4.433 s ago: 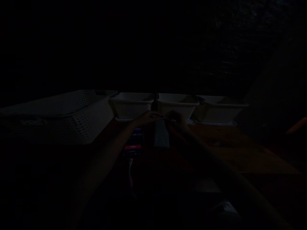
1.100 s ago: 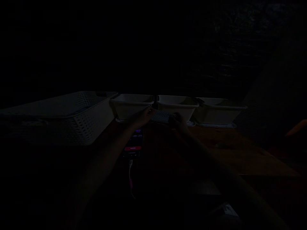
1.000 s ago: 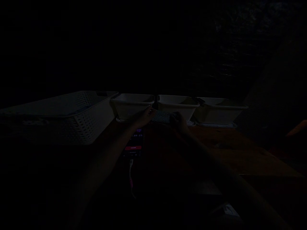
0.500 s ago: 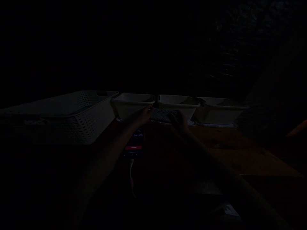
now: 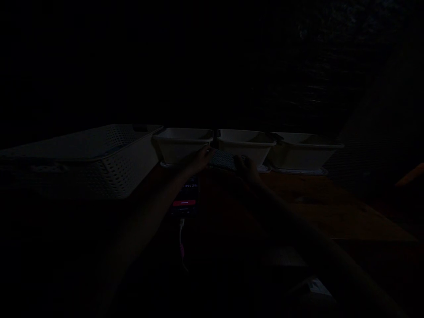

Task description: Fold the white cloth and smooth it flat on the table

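The picture is very dark. Between my two hands is a flat, oblong patterned piece [image 5: 223, 159], bluish-grey with a fine mottled pattern; its kind does not show. My left hand [image 5: 202, 158] is closed on its left end. At its right end my right hand [image 5: 245, 167] grips it, with fingers over the upper side. The piece is held in front of the middle white tub [image 5: 247, 138] and hides part of that tub's front. A lit phone [image 5: 185, 201] lies below my left forearm, with a white cable [image 5: 181, 232] plugged in.
A large white perforated basket [image 5: 132, 170] stands at the left. Beside it are a white tub [image 5: 183, 143] and, farther right, another tub [image 5: 303, 152], on flat pale lids or trays. The wooden table [image 5: 347, 216] reaches right. Part of another person's arm [image 5: 410, 176] shows at the right edge.
The patterned piece tilts slightly differently, its right end a little lower. My right hand's fingers have closed further around that end. My left hand has barely moved.
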Motion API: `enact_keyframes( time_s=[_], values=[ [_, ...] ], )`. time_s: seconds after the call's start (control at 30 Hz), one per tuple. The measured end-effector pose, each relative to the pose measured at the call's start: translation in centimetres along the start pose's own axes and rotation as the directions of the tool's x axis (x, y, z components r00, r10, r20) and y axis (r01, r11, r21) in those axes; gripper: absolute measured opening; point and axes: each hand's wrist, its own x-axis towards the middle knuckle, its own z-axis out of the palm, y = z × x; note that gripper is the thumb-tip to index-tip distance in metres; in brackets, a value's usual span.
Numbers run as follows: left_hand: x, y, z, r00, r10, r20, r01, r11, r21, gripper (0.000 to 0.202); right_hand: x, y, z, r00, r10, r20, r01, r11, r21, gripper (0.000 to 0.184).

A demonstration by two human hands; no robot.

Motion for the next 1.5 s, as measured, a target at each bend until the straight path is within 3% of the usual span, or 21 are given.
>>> enact_keyframes(
  time_s=[0.37,0.53,0.73,1.0,1.2,1.33,1.43,1.5],
  values=[
    [-0.2,0.7,0.1,0.994,-0.110,-0.012,0.109,0.991,-0.072,0.020,0.7,0.1,0.0,0.990,-0.123,-0.074,0.119,0.992,-0.050,0.050],
    [-0.2,0.9,0.2,0.995,-0.102,0.008,0.102,0.990,-0.095,0.025,0.5,-0.5,-0.3,0.987,-0.147,-0.068,0.140,0.985,-0.098,0.048],
    [-0.4,1.2,-0.1,0.995,-0.097,-0.003,0.096,0.984,-0.152,0.028,0.0,-1.2,-0.1,0.995,-0.088,-0.056,0.087,0.996,-0.016,0.050],
    [0.0,0.8,-0.1,0.998,-0.064,-0.010,0.062,0.987,-0.149,0.030,0.0,-1.2,-0.2,0.981,-0.168,-0.092,0.168,0.986,-0.018,0.046],
    [0.5,0.3,-0.3,0.993,0.080,-0.087,-0.080,0.997,-0.006,0.026,-0.4,-2.2,-0.8,0.988,-0.119,-0.102,0.113,0.991,-0.066,0.045],
    [0.3,0.4,-0.4,0.964,0.264,-0.028,-0.258,0.957,0.128,0.022,-1.0,-3.4,-1.5,0.973,-0.199,-0.117,0.177,0.969,-0.171,0.041],
    [-0.1,0.9,-0.3,0.948,0.315,0.046,-0.318,0.936,0.150,0.022,-1.4,-4.1,-1.6,0.948,-0.317,0.000,0.306,0.916,-0.260,0.042],
    [-0.3,1.3,-0.3,0.944,0.318,0.088,-0.329,0.933,0.148,0.021,-1.5,-4.1,-1.4,0.944,-0.307,0.122,0.331,0.892,-0.309,0.048]
  ],
)
